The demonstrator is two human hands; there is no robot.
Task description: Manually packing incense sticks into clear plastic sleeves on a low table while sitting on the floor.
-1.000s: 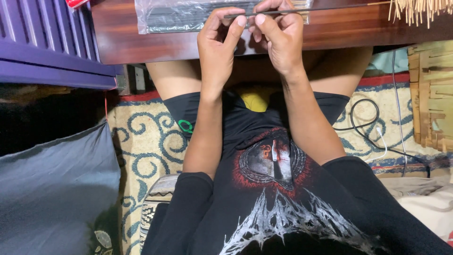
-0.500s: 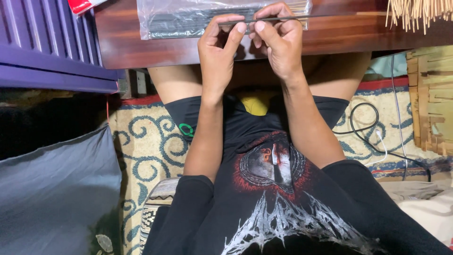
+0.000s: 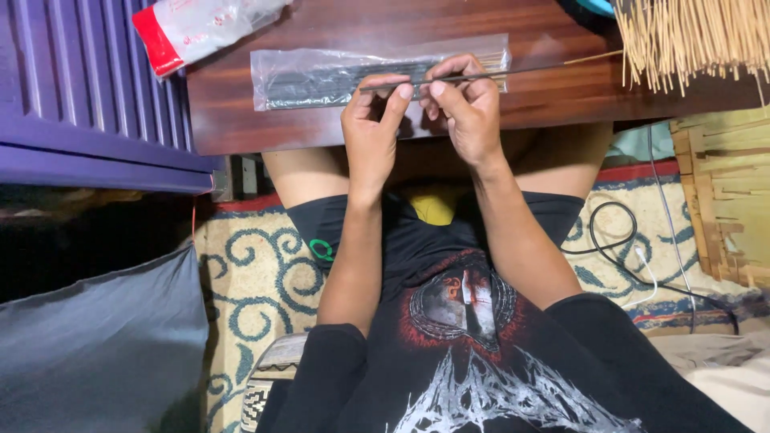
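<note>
Two hands are seen over the near edge of a low dark wooden table (image 3: 561,92), and one thin dark incense stick (image 3: 481,76) is held between them. The left hand (image 3: 370,132) is raised with thumb and forefinger closed together on the stick's left end. The right hand (image 3: 465,112) is pinched on the stick just beside it, its fingertips (image 3: 427,88) nearly touching those of the left. The stick's long axis runs left to right, roughly parallel to the table edge and tilted slightly upward toward the right. Its dark coated part lies at the hands, and its bare pale end points right, toward the bundle of bare bamboo sticks (image 3: 690,36).

One clear plastic bag (image 3: 321,76) lies flat on the table directly behind the hands. It is filled with many dark sticks too tightly packed to be counted, and their long axis also runs left to right. One second clear packet with a red end (image 3: 200,28) lies at the table's far left corner, set diagonally. The bamboo sticks at the top right are fanned out in one loose bundle, too many to be counted.

Below the table, one patterned rug (image 3: 257,273) is seen, with one black cable (image 3: 613,232) and one white cable (image 3: 646,261) lying on it at the right. One purple ribbed panel (image 3: 80,88) stands at the left.
</note>
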